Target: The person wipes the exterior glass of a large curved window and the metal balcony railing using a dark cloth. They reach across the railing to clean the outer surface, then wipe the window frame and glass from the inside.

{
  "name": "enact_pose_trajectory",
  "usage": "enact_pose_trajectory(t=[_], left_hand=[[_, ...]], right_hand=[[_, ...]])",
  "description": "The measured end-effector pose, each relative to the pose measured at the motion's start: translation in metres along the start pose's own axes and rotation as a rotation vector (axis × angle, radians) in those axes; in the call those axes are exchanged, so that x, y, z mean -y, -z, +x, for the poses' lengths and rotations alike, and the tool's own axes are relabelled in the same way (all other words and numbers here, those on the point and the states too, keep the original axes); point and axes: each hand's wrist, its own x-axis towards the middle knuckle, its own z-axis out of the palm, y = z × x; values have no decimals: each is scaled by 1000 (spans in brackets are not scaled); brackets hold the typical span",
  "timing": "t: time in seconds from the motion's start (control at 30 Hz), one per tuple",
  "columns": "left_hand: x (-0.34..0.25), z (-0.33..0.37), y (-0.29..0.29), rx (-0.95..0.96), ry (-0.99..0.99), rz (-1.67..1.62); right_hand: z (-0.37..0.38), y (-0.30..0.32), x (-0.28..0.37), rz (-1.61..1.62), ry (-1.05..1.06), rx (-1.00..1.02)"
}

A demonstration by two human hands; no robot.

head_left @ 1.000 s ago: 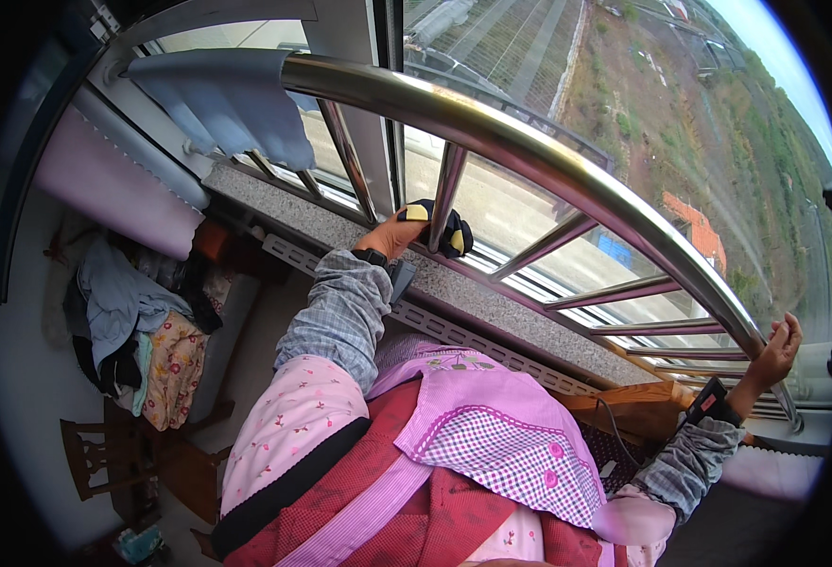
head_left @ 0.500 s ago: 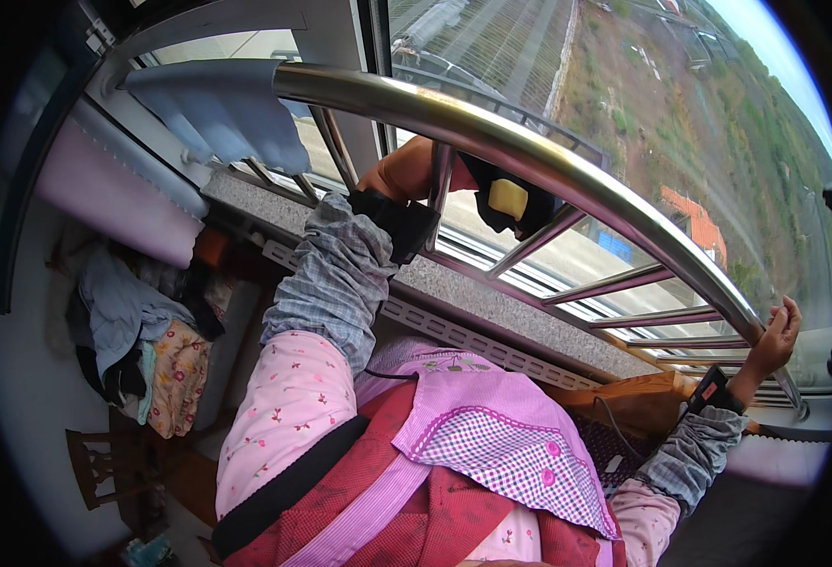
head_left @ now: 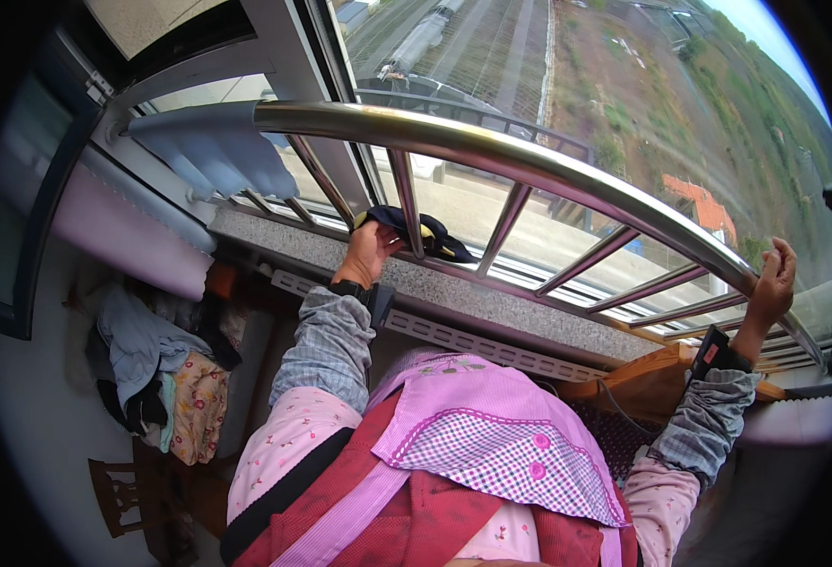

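**Left hand (head_left: 369, 253) pinches a dark cloth (head_left: 444, 248) at a metal railing (head_left: 492, 142)**

Head view: a person stands at a window behind a curved, shiny railing. The dark cloth, which has yellow patches, is low among the bars, just above the stone sill (head_left: 506, 300). It passes behind one upright bar (head_left: 402, 194) and shows on both sides of it. The left hand is on the left side of that bar, its fingers bent and pinching the near end of the cloth. A black strap (head_left: 350, 290) circles the left wrist, with a small dark box beside it.

The right hand (head_left: 771, 283) is raised at the right end of the railing, against the top rail. Its fingers are held close together and slightly bent, pointing upward; whether they grip the rail, I cannot tell. A black device (head_left: 711, 353) is strapped to that wrist.

Both forearms wear bunched grey sleeves over pink flowered ones. A pink and checked apron (head_left: 492, 430) with two round buttons covers the front of the body.

A blue cloth (head_left: 213, 146) hangs over the railing's left end, and a pink cloth (head_left: 132, 231) hangs further left. Below them is a pile of clothes (head_left: 156, 350), near a wooden chair (head_left: 113, 491). Outside, beyond the glass, are grassy ground and an orange roof (head_left: 700, 203).
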Motion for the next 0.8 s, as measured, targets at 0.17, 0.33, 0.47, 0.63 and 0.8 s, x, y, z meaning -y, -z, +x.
enact_pose_trajectory(t=[0.17,0.33,0.47,0.63,0.8], left_hand=[[-34,-50,13,-63,-212,-90],[-64,-113,-10,121,-273,-78],[-59,-150,-36,259,-284,8],[-26,-182,-83,271,-461,534],[-7,-212,-129,370,-192,454]], right_hand=[[4,-3,18,435,-84,124],[-42,29,94,730,-115,-51],[-129,26,168,739,295,487],[-211,-26,220,963,407,1006],[-267,-41,213,1231,-113,1390]])
